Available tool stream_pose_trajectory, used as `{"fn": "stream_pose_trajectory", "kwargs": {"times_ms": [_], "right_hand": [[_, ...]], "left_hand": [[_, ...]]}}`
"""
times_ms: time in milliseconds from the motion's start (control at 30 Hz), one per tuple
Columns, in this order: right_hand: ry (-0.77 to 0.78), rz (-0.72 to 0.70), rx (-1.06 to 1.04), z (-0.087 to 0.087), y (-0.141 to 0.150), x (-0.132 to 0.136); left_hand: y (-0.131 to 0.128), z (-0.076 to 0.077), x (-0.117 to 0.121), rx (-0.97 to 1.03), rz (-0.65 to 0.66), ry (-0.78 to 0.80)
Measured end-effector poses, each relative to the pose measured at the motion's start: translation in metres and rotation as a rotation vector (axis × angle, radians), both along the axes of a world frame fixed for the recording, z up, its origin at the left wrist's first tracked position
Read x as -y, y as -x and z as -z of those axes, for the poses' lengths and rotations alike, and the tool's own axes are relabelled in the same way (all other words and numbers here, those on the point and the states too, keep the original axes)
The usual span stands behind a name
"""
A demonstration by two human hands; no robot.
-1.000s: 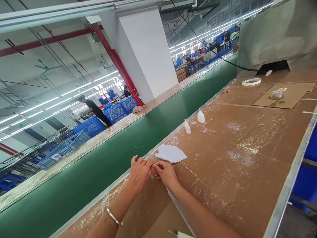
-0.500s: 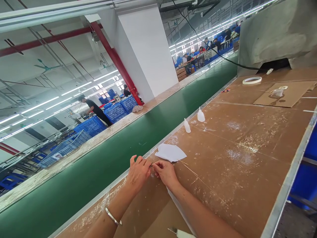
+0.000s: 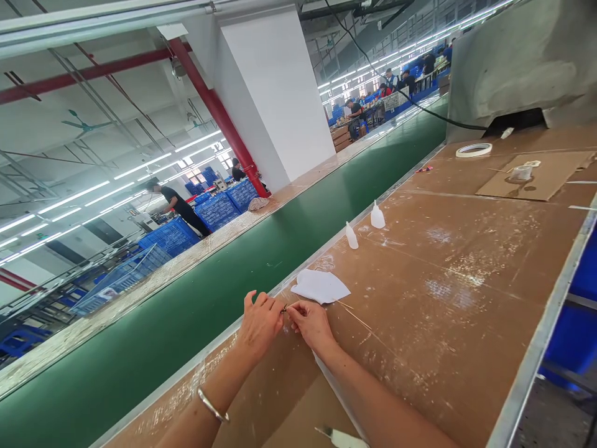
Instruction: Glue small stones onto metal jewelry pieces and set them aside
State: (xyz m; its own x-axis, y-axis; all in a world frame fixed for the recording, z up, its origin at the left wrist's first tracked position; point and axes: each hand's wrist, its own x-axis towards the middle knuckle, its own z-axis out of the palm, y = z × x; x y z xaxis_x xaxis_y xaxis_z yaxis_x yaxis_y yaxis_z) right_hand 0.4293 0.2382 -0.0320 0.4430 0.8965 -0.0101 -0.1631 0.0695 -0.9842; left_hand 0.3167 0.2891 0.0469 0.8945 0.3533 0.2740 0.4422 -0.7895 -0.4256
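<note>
Over the near edge of the brown-covered table (image 3: 401, 286), my left hand (image 3: 261, 320) is closed, pinching a tiny dark piece (image 3: 283, 309) too small to name. My right hand (image 3: 310, 320) meets it from the right, thumb and forefinger pressed together at the same piece; what sits inside that pinch is hidden. Just beyond the fingers lies a white sheet of paper (image 3: 321, 286). Thin wooden sticks (image 3: 355, 316) rest to the right of it. At the bottom edge, below my right forearm, a white-bodied tool with a thin dark tip (image 3: 345, 439) shows in part.
A green conveyor belt (image 3: 233, 267) runs along the table's left side. Two white squeeze bottles (image 3: 378, 216) stand near that edge. Farther back are a tape roll (image 3: 474, 150), a cardboard piece (image 3: 506, 185) with a small clear container, a cable and a metal housing (image 3: 517, 68).
Both hands keep almost the same place and pinch around the tiny dark piece. The whole view has shifted very slightly; nothing on the table has moved.
</note>
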Motion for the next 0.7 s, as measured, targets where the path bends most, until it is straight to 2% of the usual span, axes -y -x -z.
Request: {"fn": "stream_pose_trajectory", "kwargs": {"times_ms": [233, 433, 700], "right_hand": [[0.0, 0.024, -0.032, -0.001, 0.0, 0.002], [0.0, 0.023, -0.042, -0.001, 0.0, 0.001], [-0.002, 0.028, -0.024, -0.001, -0.001, 0.0]], "left_hand": [[0.005, 0.0, -0.011, -0.047, -0.263, 0.186], [-0.002, 0.006, -0.021, -0.105, -0.343, 0.251], [-0.001, -0.005, -0.01, -0.156, -0.433, 0.329]]}}
